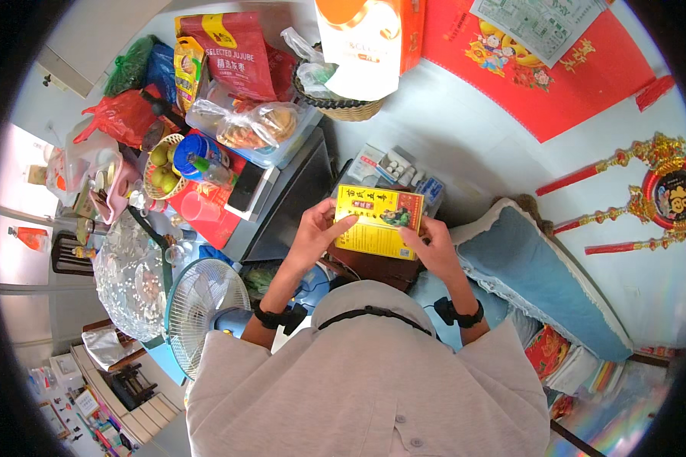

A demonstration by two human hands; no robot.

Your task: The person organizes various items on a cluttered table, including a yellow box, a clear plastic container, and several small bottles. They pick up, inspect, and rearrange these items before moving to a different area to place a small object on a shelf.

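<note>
A flat yellow packet (371, 234) bearing writing and a red panel is held up in front of me. My left hand (319, 231) grips its left edge, with the thumb on the printed face. At the right edge my right hand (434, 243) pinches it, thumb in front and fingers mostly behind. Just beyond the packet, several small medicine boxes (369, 162) and white bottles (397, 170) stand close together. Part of the surface beneath them is hidden by the packet. Below it shows a dark reddish-brown surface (377, 267).
Left of me is a dark cabinet (294, 200) holding a smartphone (246, 187), a pink cup (199, 205), a blue-lidded jar (197, 155) and a fruit basket (163, 165). An electric fan (206, 308) stands near my left arm. At right leans a blue cushion (526, 268).
</note>
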